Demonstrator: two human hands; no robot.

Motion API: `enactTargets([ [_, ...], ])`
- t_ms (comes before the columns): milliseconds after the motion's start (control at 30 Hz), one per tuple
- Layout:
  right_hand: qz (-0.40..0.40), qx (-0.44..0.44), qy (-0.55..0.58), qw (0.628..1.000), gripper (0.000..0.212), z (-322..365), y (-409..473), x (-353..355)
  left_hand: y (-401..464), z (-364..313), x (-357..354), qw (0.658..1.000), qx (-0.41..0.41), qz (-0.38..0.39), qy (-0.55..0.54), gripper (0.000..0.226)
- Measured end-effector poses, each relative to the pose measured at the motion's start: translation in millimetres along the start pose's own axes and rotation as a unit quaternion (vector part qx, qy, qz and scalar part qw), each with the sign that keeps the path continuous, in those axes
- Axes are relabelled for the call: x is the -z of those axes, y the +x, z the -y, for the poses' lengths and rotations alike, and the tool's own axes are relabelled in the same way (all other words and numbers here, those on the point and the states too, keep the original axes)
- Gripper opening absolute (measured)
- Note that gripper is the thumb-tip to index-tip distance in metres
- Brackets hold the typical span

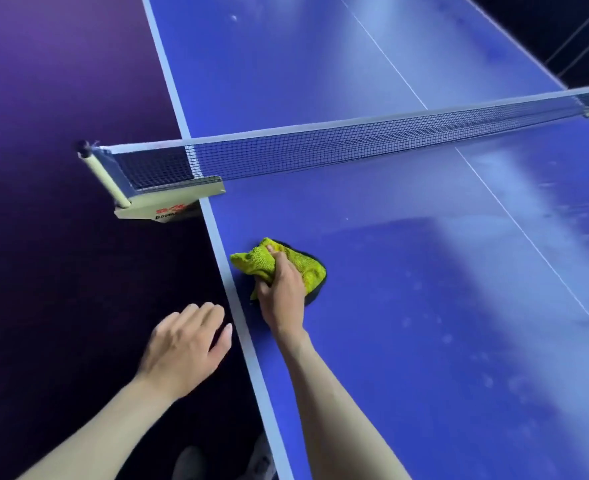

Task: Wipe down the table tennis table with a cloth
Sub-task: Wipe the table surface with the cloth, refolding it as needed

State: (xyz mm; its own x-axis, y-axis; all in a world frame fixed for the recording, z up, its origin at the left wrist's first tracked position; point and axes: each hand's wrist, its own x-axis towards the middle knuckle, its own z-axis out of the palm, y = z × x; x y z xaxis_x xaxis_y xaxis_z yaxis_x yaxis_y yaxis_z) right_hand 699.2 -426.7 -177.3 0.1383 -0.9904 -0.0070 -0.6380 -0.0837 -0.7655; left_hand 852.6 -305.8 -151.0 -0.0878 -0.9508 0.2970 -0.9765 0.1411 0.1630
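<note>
One bunched yellow cloth (279,268), gripped by the right hand (281,292) near the tabletop (424,341) edge at 9 o'clock while the left hand (185,344) hangs spread and empty, could be snagged on the net (320,154) at 12 o'clock.

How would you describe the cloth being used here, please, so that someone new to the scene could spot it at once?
Start at the blue table tennis table and follow its white side line on the near side of the net. Just inside that line, the right hand grips a bunched cloth pressed onto the surface. It is the only bright yellow-green, nubby-textured thing on the blue top.
</note>
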Motion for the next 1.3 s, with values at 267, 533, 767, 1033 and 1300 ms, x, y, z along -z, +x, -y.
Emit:
enactTargets([
  [267, 0.138, 0.018, 0.093, 0.986, 0.027, 85, -63, -50, -62, 64, 44, 0.992, 0.123, 0.004, -0.018, 0.026],
  [533, -0.131, -0.076, 0.106, 0.983, 0.022, 70, -29, 32, -75, 70, 49, 0.988, 0.149, 0.027, -0.034, 0.021],
  [767, -0.156, -0.162, 0.005, 0.974, 0.022, 36, -6, 19, -77, 78, 47, 0.991, 0.128, 0.018, -0.041, 0.022],
  [1033, 0.099, -0.002, 0.120, 0.988, 0.024, 101, -63, -93, -93, 97, 44, 0.991, 0.109, 0.080, -0.021, 0.021],
  [1300, -0.010, -0.070, 0.195, 0.978, 0.015, 96, -46, -41, -48, 74, 42, 0.994, 0.075, 0.071, -0.043, 0.012],
])
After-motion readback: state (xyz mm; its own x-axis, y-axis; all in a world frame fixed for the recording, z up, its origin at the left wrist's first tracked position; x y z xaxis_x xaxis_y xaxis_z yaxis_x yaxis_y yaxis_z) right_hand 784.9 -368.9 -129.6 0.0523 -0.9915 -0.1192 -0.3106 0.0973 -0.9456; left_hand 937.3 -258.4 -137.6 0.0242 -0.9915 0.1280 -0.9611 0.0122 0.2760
